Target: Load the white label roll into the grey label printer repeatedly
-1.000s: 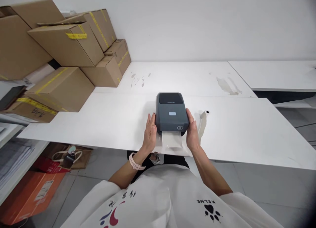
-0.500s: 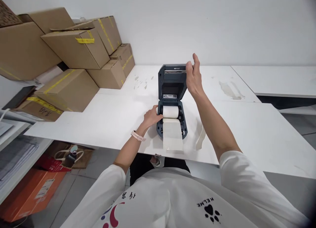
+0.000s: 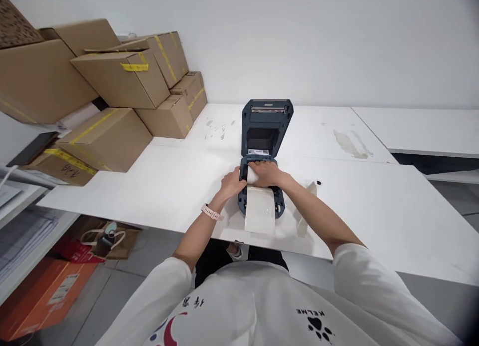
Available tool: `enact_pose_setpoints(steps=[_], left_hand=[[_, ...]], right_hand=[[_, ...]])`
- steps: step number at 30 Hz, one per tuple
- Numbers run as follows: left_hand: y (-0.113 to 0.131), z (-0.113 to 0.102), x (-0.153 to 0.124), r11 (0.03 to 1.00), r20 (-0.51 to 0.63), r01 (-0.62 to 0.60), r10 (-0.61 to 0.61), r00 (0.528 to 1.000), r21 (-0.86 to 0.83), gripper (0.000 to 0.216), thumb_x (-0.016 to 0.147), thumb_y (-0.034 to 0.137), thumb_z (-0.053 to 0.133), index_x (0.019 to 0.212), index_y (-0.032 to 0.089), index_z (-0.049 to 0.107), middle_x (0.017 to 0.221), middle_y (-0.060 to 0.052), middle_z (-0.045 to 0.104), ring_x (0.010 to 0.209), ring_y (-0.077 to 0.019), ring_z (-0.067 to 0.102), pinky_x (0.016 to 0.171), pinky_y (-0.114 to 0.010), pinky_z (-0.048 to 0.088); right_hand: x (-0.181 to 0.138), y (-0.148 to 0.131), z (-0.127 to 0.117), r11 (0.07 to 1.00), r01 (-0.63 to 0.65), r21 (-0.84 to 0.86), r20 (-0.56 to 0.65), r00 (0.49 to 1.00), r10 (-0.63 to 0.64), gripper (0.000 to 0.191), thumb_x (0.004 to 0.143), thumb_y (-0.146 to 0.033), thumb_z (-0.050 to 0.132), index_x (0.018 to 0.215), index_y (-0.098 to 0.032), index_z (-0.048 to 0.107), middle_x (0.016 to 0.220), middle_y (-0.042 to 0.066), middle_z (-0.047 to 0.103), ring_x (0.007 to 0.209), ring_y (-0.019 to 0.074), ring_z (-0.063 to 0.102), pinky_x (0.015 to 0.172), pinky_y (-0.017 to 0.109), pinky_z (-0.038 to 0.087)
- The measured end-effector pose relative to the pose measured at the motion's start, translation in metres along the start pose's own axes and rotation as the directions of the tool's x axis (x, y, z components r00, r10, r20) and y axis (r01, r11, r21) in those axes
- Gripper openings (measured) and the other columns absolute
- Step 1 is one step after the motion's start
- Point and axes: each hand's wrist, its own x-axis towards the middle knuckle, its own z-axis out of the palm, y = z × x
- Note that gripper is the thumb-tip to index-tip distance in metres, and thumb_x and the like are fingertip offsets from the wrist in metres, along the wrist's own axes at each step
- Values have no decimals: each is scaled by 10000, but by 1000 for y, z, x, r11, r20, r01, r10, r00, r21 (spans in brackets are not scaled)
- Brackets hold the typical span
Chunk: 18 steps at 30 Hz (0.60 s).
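Observation:
A dark grey label printer (image 3: 264, 136) stands on the white table (image 3: 374, 206) near its front edge, with its lid raised upright. A white paper roll (image 3: 251, 175) lies inside it, and a strip of label paper (image 3: 260, 210) runs out of the front. My right hand (image 3: 268, 173) rests on top of the roll with its fingers curled over it. At the printer's left side my left hand (image 3: 234, 181) has its fingers closed against the roll's end and the printer's wall. A pink watch sits on my left wrist.
Several cardboard boxes (image 3: 112, 101) with yellow tape are stacked at the table's back left. A loose strip of backing paper (image 3: 306, 206) lies just right of the printer. Under the table stand an orange box (image 3: 41, 296) and a bag (image 3: 105, 233). A second white table (image 3: 422, 129) adjoins at right.
The printer's lid went from shut to fully raised. My right hand let go of the lid and came down onto the paper roll. My left hand stayed at the printer's left side.

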Motion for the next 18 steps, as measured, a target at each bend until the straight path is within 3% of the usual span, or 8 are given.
enact_pose_setpoints(steps=[3,5,8,10,12,15,18], left_hand=[[1,-2,-2,1000,18,10,-10,1000,20,638,794,253,546,1428,193,500,1046,-118,755,1063,-357,689,867,-427,499],[2,-3,-3,999,34,13,-14,999,29,668,808,259,528,1469,184,470,1070,-117,751,1058,-344,691,854,-411,501],[0,-3,-4,1000,40,8,-9,999,14,689,824,264,508,1504,174,443,1060,-114,747,1026,-329,697,832,-397,502],[-1,-1,-4,1000,32,1,-1,999,-3,685,829,259,497,1507,177,443,1030,-105,745,1003,-321,698,820,-391,501],[-2,0,-4,1000,25,-3,3,1000,-19,683,828,253,493,1506,181,447,1009,-98,742,990,-313,695,816,-385,499],[-1,0,-5,1000,22,11,-10,1000,-29,687,818,249,499,1500,181,463,987,-93,733,967,-304,687,813,-379,494],[2,-2,-6,999,19,32,-32,999,-31,693,808,245,510,1497,182,475,932,-77,721,912,-284,678,791,-367,488]], right_hand=[[1,13,-7,997,53,48,76,995,-57,838,669,-310,844,1438,-169,543,1391,197,650,1271,432,614,1049,542,492],[-15,27,-22,967,157,200,91,980,-178,895,684,-399,837,1495,-242,491,1487,125,593,1326,376,590,1085,487,490],[-54,58,-46,835,281,473,-64,956,-285,846,685,-428,851,1457,-301,528,1499,61,579,1348,335,570,1121,444,470],[-78,85,-55,754,285,592,-207,958,-200,803,661,-420,881,1394,-293,577,1445,65,619,1315,339,588,1096,440,487],[-89,115,-54,669,242,702,-299,954,-32,812,634,-405,901,1370,-284,581,1424,78,631,1279,341,609,1049,440,518],[-81,161,-36,543,141,828,-323,912,254,870,545,-347,918,1339,-255,575,1365,92,659,1215,324,644,1010,437,544],[-56,195,-8,471,74,879,-301,851,429,927,444,-296,903,1304,-202,572,1268,102,693,1183,308,654,1043,442,529]])
